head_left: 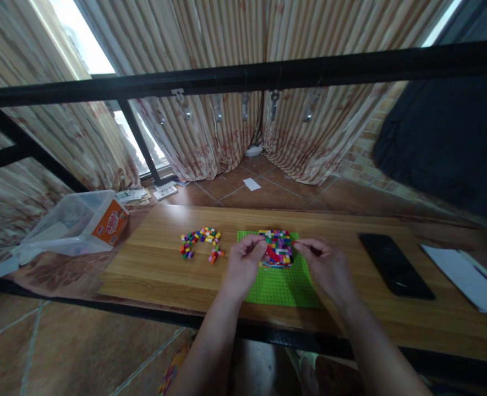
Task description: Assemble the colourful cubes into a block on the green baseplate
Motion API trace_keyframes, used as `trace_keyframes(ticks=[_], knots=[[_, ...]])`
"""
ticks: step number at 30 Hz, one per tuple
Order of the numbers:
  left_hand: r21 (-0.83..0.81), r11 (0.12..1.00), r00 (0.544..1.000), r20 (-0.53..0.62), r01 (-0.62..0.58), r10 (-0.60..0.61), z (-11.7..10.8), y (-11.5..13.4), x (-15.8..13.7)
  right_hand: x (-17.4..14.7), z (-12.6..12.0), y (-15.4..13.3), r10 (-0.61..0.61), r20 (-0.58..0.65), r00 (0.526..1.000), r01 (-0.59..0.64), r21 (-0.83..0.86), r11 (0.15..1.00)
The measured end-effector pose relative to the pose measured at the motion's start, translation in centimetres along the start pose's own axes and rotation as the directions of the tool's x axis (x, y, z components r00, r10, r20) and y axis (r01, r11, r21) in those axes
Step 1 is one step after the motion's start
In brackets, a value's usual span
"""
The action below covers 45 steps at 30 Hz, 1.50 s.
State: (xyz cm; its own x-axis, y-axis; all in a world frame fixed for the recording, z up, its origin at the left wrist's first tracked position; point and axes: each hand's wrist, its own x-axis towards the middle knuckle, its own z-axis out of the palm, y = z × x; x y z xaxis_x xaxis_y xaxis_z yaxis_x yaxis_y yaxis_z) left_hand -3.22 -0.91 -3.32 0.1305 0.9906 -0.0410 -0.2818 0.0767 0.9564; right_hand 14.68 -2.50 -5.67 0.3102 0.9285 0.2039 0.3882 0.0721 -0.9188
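Note:
A green studded baseplate (282, 289) lies on the wooden table, with a block of many-coloured toy bricks (282, 236) built on its far part. My left hand (245, 261) is at the block's left side, thumb and fingers pinched on a red toy brick (273, 254) that slants over the block. On the block's right side my right hand (323, 261) is closed in a pinch, with a small bit of red at its fingertips, likely a toy brick. The fingers hide part of both pieces. Loose toy bricks (210, 237) lie in an arc left of the baseplate.
A black phone (395, 267) and white paper (466, 278) lie on the right of the table (144, 269). Beyond its left end stands a clear plastic box (74, 225) with an orange label. A black metal rail (226, 80) with hooks crosses in front of the curtains.

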Motion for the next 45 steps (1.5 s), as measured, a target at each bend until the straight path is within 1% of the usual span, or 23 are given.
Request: trace_keyframes(ticks=[2,4,8,12,18,22,30,32,34,39,45], knots=[[-0.001,1.0,0.998,-0.06,0.01,-0.01,-0.2,0.0,0.1,0.1,-0.2,0.6,-0.067,0.015,0.998,0.068,-0.125,0.99],[0.0,1.0,0.995,-0.094,0.018,-0.018,-0.3,-0.1,0.2,0.1,0.0,1.0,-0.119,0.054,0.991,0.128,-0.198,0.972],[0.023,0.999,0.994,-0.102,0.031,-0.028,-0.5,-0.3,0.3,0.0,0.9,1.4,-0.204,0.079,0.976,0.218,-0.312,0.925],[0.05,0.998,0.994,-0.103,0.038,-0.032,-0.5,-0.5,0.4,0.0,1.2,1.3,-0.248,0.098,0.964,0.267,-0.364,0.892],[0.063,0.997,0.994,-0.107,0.04,-0.033,-0.7,-0.7,0.5,0.4,1.4,1.6,-0.199,0.061,0.978,0.208,-0.299,0.931],[0.063,0.997,0.994,-0.103,0.04,-0.034,-0.7,-0.8,0.5,0.6,1.6,1.9,-0.178,0.043,0.983,0.183,-0.287,0.94],[0.062,0.997,0.994,-0.104,0.05,-0.044,-0.7,-1.3,0.7,0.3,1.2,1.4,-0.191,0.087,0.978,0.209,-0.32,0.924],[0.063,0.996,0.993,-0.108,0.055,-0.048,-0.7,-1.3,0.7,0.2,1.1,1.3,-0.189,0.083,0.978,0.206,-0.337,0.919],[0.064,0.996,0.993,-0.111,0.056,-0.049,-0.6,-1.3,0.7,0.3,1.1,1.3,-0.181,0.044,0.982,0.185,-0.35,0.918],[0.064,0.996,0.993,-0.107,0.058,-0.051,-0.6,-1.2,0.6,0.6,1.7,1.7,-0.121,-0.126,0.985,0.069,-0.357,0.932],[0.062,0.996,0.993,-0.105,0.061,-0.054,-0.7,-1.2,0.6,0.8,2.8,2.9,-0.097,-0.168,0.981,0.026,-0.381,0.924]])
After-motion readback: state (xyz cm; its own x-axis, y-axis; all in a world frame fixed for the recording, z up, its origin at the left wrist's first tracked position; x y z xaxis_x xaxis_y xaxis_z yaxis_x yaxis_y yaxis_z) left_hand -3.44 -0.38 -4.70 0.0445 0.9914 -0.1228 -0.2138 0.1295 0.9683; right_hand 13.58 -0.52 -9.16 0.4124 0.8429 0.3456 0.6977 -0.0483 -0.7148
